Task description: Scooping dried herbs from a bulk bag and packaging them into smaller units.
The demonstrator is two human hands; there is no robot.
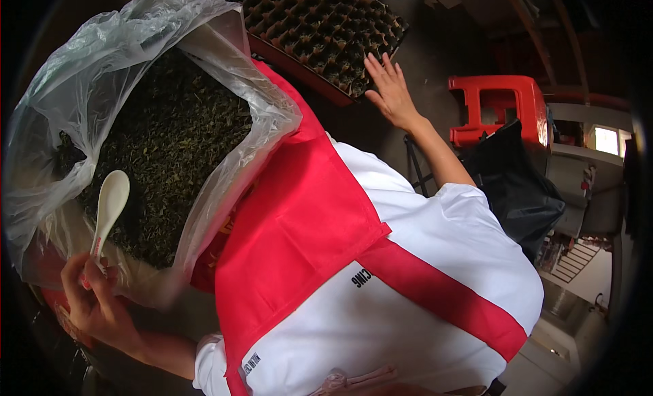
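Observation:
My left hand (99,304) is closed around the handle of a white soup spoon (113,194), at the lower left. The spoon's bowl is over the edge of a large clear plastic bag (270,107) and looks empty. Dark green, dried-looking leaves (173,141) fill the wide-open bag. My right hand (392,92) is spread with its back in view and holds nothing. Its fingertips are beside the corner of a tray (326,31) with rows of brown cup-like cells; whether they touch it I cannot tell. Some cells seem to hold dark matter.
A red plastic stool (530,105) lies beyond my right forearm, with a black bag (515,192) against it. Thin dark legs of a stand (416,166) show near my right elbow. My red apron (296,212) comes close to the plastic bag's edge. Shelving is at the far right.

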